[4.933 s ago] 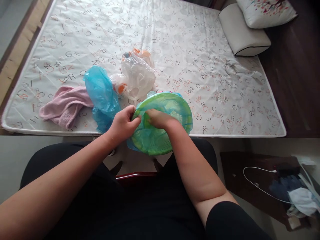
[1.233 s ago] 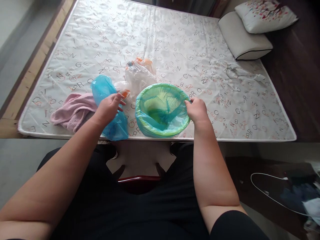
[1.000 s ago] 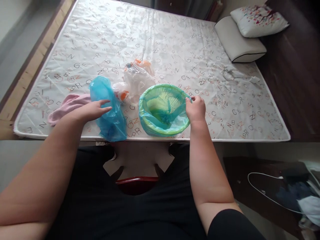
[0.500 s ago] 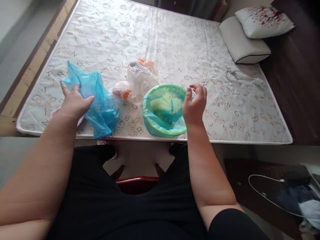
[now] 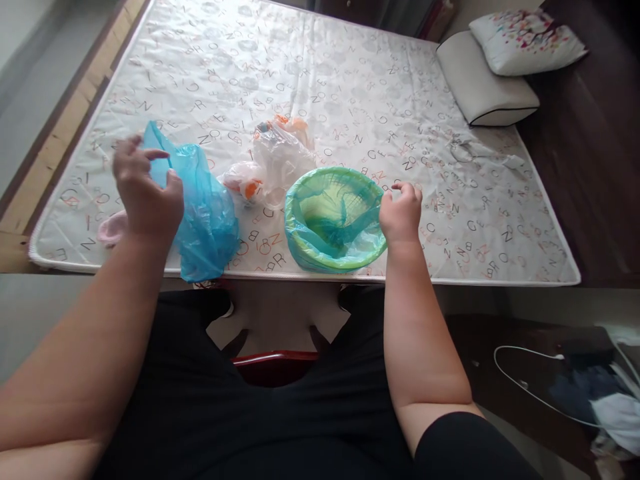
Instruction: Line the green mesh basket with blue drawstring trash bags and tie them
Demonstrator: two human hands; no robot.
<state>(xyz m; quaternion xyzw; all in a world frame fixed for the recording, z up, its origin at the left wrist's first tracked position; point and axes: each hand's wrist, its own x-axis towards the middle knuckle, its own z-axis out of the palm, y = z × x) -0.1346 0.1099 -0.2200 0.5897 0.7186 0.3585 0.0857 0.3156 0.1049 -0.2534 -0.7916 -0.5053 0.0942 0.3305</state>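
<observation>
A green bin [image 5: 295, 250], lined with a thin blue-green plastic bag folded over its rim, stands upright near the mattress's front edge. Beside the right of its rim is my right hand [image 5: 401, 215], its fingers loosely bent and apart, holding nothing that shows; whether it touches the rim I cannot tell. A crumpled blue plastic bag [image 5: 207, 220] lies to the left, one corner sticking up. My left hand [image 5: 149, 190] is at that bag's left side, thumb and fingers spread, slightly blurred. Behind them sit clear plastic bags with orange print [image 5: 283, 150].
All this rests on a white mattress [image 5: 240, 87] printed with letters. A pink item [image 5: 113, 229] lies left of my left wrist. Two pillows [image 5: 487, 80] are at the far right. Below the front edge is a dark red chair seat [image 5: 275, 368]; a white cable [image 5: 505, 373] lies lower right.
My left hand has turned more upright, its thumb now pointing up, and the blue bag's corner has shifted right. My right hand has moved slightly right and down along the bin's rim.
</observation>
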